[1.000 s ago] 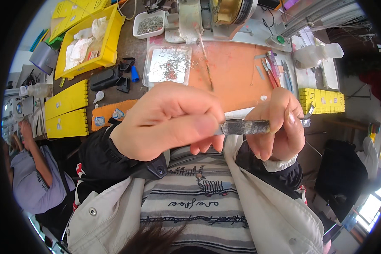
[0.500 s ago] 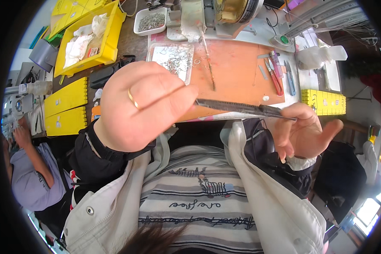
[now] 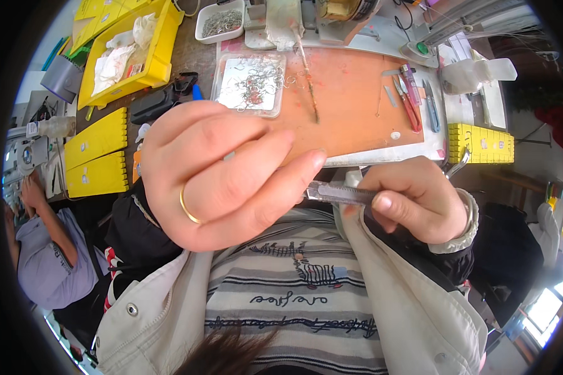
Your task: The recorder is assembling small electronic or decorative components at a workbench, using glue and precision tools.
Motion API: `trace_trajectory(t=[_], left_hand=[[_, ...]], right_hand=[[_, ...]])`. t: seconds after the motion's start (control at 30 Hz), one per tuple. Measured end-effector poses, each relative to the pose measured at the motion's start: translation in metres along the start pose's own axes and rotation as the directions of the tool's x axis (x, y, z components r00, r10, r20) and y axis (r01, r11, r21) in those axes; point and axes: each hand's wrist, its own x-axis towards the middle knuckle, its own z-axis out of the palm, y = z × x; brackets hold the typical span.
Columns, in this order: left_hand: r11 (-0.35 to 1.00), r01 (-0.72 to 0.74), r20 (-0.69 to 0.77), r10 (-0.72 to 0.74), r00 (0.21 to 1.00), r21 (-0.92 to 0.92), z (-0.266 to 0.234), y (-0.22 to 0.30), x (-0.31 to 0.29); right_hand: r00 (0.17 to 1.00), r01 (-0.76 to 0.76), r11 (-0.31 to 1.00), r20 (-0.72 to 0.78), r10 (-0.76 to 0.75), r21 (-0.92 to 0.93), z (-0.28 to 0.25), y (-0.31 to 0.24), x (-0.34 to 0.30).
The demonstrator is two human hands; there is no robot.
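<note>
2 hands point(image 3: 225, 175) point(image 3: 413, 200) raised chest-high, each grip pinching 1 slim metal tool point(image 3: 341, 194) end.

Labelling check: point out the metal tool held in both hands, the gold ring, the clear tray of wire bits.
metal tool point(image 3: 341, 194), head view, mid-shaft between the hands
gold ring point(image 3: 187, 209), head view, band's outer edge
clear tray point(image 3: 226, 105), head view, lower left rim

Left hand point(image 3: 222, 178) raised close, fingers curled, ring on one finger. Right hand point(image 3: 413, 200) fisted, thumb extended, fingertips meeting left.
</note>
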Motion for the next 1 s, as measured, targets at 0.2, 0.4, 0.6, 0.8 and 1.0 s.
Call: trace_trajectory(t=[0.2,0.4,0.6,0.8,1.0], left_hand=[[0.871,0.375,0.108,-0.36,0.927,-0.317,0.009,0.005,-0.004],[0.144,0.627,0.485,-0.512,0.709,-0.765,0.004,0.018,-0.005],[-0.316,0.476,0.562,-0.598,0.571,-0.82,0.011,0.038,-0.003],[-0.196,0.599,0.607,-0.488,0.627,-0.777,-0.001,0.026,0.001],[-0.242,0.58,0.615,-0.487,0.62,-0.778,-0.002,0.028,-0.004]], right_hand=[[0.94,0.249,0.966,-0.226,-0.257,-0.065,0.009,0.019,0.001],[0.964,0.223,0.974,-0.142,-0.225,-0.032,0.008,0.01,0.003],[0.935,0.317,0.938,-0.117,-0.334,-0.138,0.01,0.015,0.006],[0.931,0.332,0.935,-0.116,-0.345,-0.122,0.011,0.014,0.005],[0.975,0.207,0.975,0.059,-0.213,0.083,0.004,0.011,0.005]])
